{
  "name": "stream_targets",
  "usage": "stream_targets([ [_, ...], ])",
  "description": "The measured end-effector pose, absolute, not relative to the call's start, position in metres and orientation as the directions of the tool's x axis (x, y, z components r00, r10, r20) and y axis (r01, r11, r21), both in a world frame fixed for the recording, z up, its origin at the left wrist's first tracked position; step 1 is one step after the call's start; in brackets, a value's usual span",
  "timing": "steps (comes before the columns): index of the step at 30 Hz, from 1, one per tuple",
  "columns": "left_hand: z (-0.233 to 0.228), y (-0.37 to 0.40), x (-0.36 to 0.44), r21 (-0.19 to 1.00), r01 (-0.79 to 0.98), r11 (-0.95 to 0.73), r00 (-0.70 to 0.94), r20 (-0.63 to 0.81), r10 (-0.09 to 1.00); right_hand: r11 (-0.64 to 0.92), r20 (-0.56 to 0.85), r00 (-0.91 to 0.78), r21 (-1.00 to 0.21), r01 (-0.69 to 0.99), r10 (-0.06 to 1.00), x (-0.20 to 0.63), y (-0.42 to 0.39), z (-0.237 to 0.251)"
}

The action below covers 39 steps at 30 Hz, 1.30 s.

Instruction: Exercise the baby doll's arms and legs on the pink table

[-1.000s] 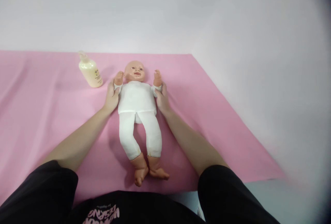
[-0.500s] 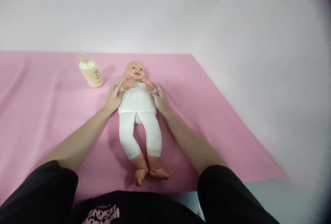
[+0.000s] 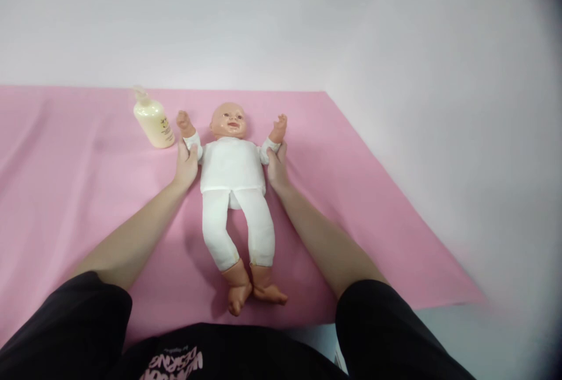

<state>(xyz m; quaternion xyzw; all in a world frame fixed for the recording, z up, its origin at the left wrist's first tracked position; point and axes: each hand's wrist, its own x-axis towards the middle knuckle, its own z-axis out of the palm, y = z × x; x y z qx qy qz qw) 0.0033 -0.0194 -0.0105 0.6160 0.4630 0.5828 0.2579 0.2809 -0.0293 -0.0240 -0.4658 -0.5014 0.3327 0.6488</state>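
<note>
A baby doll (image 3: 232,166) in a white top and white trousers lies on its back, head toward the far edge, bare feet toward me. My left hand (image 3: 187,163) is closed around the doll's sleeved arm on the left, its thumb on the near side. On the opposite side my right hand (image 3: 278,168) grips the other sleeved arm in the same way. Both doll arms are spread out from the body, with the doll's hands raised beside its head. Some of my fingers are hidden behind the sleeves.
A pink cloth (image 3: 109,204) covers the table. A pump bottle of pale yellow lotion (image 3: 153,122) stands just beyond my left hand, close to the doll's arm. White walls (image 3: 246,23) rise behind the table and along its right.
The doll's arms have swung outward from its chest to either side of its head. My hands have moved slightly apart, holding them.
</note>
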Motion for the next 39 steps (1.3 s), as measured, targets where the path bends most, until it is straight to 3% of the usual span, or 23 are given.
stream_targets([
  [4, -0.010, -0.020, 0.005, 0.844, 0.281, -0.457, -0.081, 0.495, 0.865, 0.335, 0.334, 0.262, -0.941, 0.042, 0.906, 0.280, -0.031, -0.023],
  [10, -0.011, -0.022, 0.006, 0.743, 0.433, -0.510, 0.036, 0.552, 0.833, 0.361, 0.368, 0.171, -0.930, 0.072, 0.914, 0.278, -0.036, -0.020],
  [18, -0.013, -0.020, 0.005, 0.662, 0.547, -0.513, 0.139, 0.532, 0.835, 0.440, 0.488, 0.077, -0.836, 0.328, 0.870, 0.279, -0.034, -0.021],
  [26, -0.014, -0.019, 0.004, 0.676, 0.512, -0.530, 0.118, 0.555, 0.823, 0.444, 0.488, 0.087, -0.844, 0.300, 0.869, 0.278, -0.036, -0.021],
  [33, -0.011, -0.023, 0.007, 0.779, 0.375, -0.502, 0.022, 0.534, 0.845, 0.389, 0.412, 0.160, -0.908, 0.155, 0.897, 0.278, -0.035, -0.023],
  [39, -0.011, -0.021, 0.006, 0.844, 0.277, -0.460, -0.070, 0.495, 0.866, 0.414, 0.432, 0.216, -0.901, 0.128, 0.875, 0.283, -0.024, -0.037],
])
